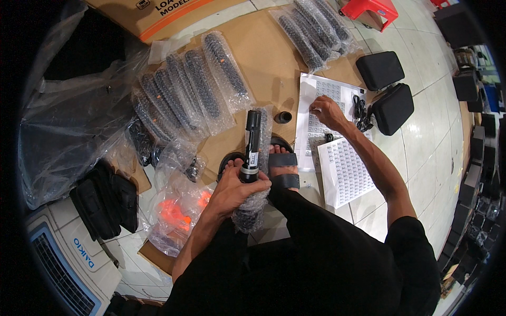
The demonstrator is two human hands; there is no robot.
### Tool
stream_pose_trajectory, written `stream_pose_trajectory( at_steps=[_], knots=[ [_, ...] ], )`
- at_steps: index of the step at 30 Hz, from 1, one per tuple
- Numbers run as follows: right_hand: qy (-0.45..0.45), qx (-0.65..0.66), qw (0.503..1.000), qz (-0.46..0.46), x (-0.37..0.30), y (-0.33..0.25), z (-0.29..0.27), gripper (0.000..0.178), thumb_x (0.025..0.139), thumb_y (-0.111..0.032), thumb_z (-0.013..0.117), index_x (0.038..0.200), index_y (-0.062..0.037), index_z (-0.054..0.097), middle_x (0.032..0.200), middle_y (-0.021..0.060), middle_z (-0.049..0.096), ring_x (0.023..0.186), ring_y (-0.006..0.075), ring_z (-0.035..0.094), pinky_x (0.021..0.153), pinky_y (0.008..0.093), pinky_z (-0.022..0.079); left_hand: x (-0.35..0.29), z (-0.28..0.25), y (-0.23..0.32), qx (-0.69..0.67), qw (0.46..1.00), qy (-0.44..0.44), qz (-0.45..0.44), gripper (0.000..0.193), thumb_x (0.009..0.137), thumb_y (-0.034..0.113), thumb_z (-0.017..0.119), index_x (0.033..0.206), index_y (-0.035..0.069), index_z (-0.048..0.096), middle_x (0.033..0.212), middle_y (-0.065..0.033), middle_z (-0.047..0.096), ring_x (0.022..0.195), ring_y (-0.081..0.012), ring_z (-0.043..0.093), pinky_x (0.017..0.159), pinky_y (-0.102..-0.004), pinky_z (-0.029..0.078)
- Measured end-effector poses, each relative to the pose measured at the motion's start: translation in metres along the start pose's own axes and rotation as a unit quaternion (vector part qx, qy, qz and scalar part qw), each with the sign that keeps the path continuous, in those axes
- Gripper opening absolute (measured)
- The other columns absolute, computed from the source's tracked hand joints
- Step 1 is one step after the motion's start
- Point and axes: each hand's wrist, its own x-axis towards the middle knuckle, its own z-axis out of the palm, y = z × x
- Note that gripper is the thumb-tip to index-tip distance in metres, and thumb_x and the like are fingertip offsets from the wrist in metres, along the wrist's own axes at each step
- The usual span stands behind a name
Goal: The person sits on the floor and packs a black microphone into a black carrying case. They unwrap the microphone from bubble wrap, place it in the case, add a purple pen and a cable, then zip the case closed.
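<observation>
My left hand point(232, 190) is closed around the lower part of a black cylindrical device point(253, 138), which stands upright with a white label and a grey ring near its base. A sleeve of bubble wrap point(247, 217) lies against it, below and beside the hand. Over a white sheet of printed labels point(307, 87), my right hand point(330, 112) has its fingertips pinched together; whatever is between them is too small to make out. Another label sheet point(345, 171) lies nearer to me. A short black cylindrical piece point(283, 117) sits on the cardboard point(263, 50) between my hands.
Several bubble-wrapped black items point(203, 87) lie at the left, with more point(311, 31) at the far side. Two black cases point(392, 108) and coiled cables point(361, 108) are on the right. A plastic bag with orange pieces point(176, 216), black pouches point(103, 200) and an air cooler point(79, 258) stand left.
</observation>
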Motion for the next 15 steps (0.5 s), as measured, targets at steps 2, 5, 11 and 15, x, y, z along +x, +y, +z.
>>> stream_pose_trajectory(
  at_steps=[2,5,11,15],
  knots=[
    [-0.007,0.008,1.0,0.009,0.001,0.002,-0.001,0.01,0.074,0.001,0.071,0.084,0.0003,0.068,0.088,0.0139,0.067,0.088,0.0335,0.063,0.08,0.0416,0.051,0.001,0.0,-0.001,0.0,1.0,-0.001,0.001,0.026,0.073,0.026,0.082,0.084,0.004,0.072,0.084,-0.0069,0.067,0.08,-0.0166,0.062,0.081,-0.0317,0.049],
    [-0.041,0.014,0.999,0.021,0.006,0.002,-0.004,0.009,0.075,0.001,0.071,0.083,-0.0001,0.068,0.087,0.0138,0.067,0.088,0.0333,0.063,0.079,0.0415,0.051,0.0,0.0,-0.002,-0.006,1.0,0.001,-0.001,0.026,0.073,0.025,0.082,0.084,0.004,0.072,0.085,-0.0068,0.067,0.08,-0.0165,0.062,0.08,-0.0316,0.049],
    [-0.08,0.011,0.996,0.033,0.011,0.005,-0.007,0.008,0.076,0.0,0.071,0.083,-0.0011,0.068,0.086,0.0134,0.066,0.088,0.0325,0.063,0.078,0.0412,0.051,-0.001,0.001,0.001,-0.017,1.0,0.001,-0.008,0.026,0.073,0.024,0.082,0.085,0.004,0.072,0.085,-0.0067,0.067,0.081,-0.0166,0.062,0.081,-0.0318,0.048],
    [-0.077,-0.004,0.997,0.015,0.013,0.003,-0.008,0.007,0.076,-0.001,0.071,0.082,-0.001,0.067,0.086,0.0128,0.066,0.088,0.0322,0.063,0.078,0.0411,0.051,0.0,-0.001,-0.003,-0.009,1.0,0.006,-0.007,0.026,0.073,0.023,0.082,0.085,0.003,0.072,0.086,-0.0066,0.068,0.081,-0.0164,0.062,0.081,-0.0313,0.049]
  ],
)
